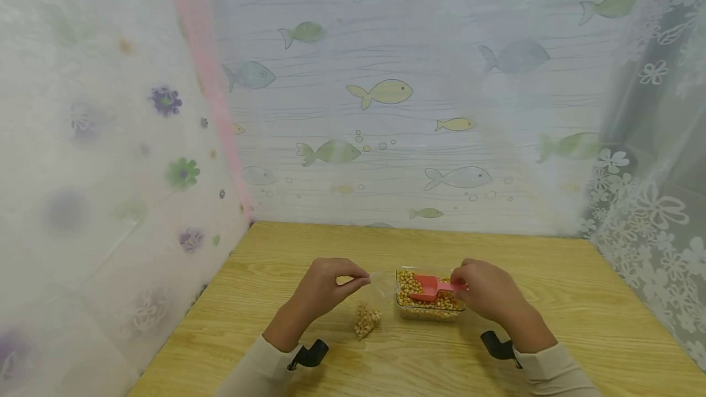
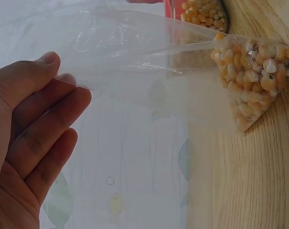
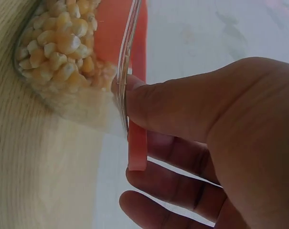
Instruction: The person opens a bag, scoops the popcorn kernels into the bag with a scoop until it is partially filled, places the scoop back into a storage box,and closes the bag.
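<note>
Already, in the head view, some corn [image 1: 365,323] sits low in the bag [image 1: 380,288]; plenty remains in the box [image 1: 431,313], both short of the worktop [image 1: 529,256]'s far edge. Left wrist: left grip [image 2: 37,129] pinching the bag. Right wrist: right grip [image 3: 240,138] clamped on the scoop [image 3: 138,150].

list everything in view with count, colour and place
table: 1, yellow wood-grain, lower half
container: 1, clear, on the table
plastic bag: 1, clear, left of the container
corn kernels: many, yellow, in container and bag
scoop: 1, red, inside the container
fish-print sheet: 1, whitish, behind the table
flower-print sheets: 2, pale, left and right
strip: 1, pink, rear left corner
wrist devices: 2, black, lower middle
sleeves: 2, beige, bottom edge
left hand: 1, pinching the bag
right hand: 1, holding the scoop
</note>
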The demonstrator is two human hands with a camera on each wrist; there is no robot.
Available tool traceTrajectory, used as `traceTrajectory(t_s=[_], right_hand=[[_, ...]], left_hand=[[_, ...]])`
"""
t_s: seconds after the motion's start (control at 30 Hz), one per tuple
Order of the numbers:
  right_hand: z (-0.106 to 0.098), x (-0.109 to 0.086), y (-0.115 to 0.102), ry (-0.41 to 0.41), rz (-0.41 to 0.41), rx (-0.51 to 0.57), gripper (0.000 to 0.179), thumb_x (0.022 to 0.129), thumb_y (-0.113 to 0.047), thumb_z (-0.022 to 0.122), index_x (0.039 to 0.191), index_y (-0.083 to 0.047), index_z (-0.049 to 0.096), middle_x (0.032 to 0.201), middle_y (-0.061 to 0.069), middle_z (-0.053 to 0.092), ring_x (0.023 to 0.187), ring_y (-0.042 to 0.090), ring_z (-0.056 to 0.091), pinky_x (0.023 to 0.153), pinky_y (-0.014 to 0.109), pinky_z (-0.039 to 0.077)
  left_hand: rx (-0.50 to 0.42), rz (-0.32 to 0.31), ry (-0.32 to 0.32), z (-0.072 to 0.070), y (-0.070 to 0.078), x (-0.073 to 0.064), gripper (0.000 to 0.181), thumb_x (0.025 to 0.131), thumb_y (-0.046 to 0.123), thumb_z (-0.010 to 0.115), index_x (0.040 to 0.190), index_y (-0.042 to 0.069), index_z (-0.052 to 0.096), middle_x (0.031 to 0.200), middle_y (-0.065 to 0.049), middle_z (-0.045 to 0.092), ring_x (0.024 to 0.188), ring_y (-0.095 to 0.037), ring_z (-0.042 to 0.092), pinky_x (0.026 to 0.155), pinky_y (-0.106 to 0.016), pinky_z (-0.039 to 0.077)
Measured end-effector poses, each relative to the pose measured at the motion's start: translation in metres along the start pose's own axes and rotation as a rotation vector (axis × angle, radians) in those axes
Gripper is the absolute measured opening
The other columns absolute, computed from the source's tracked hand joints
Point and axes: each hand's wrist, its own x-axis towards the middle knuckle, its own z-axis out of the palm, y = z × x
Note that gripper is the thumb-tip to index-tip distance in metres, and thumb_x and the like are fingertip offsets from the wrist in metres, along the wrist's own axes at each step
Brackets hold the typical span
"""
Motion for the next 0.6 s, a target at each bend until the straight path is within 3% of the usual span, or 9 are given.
traceTrajectory(t_s=[0.3,0.6], right_hand=[[0.0025,0.0015,-0.0005,0.016,-0.010,0.006,0.015,0.086,-0.011,0.083,0.102,-0.012,0.081,0.091,-0.003,0.067,0.076,0.010,0.059,0.064,0.028,0.052],[0.0025,0.0002,0.0030,0.021,-0.025,0.026,0.012,0.086,-0.013,0.084,0.097,-0.019,0.082,0.089,-0.009,0.064,0.076,0.006,0.057,0.063,0.026,0.050]], left_hand=[[-0.012,-0.001,0.003,-0.0006,0.0016,0.0004,0.010,0.092,0.019,0.080,0.102,0.020,0.082,0.094,0.008,0.079,0.085,-0.001,0.073,0.077,-0.016,0.058],[-0.006,-0.012,-0.004,0.0003,0.0007,0.0003,0.010,0.093,0.020,0.080,0.103,0.021,0.082,0.095,0.009,0.079,0.086,0.000,0.072,0.077,-0.016,0.058]])
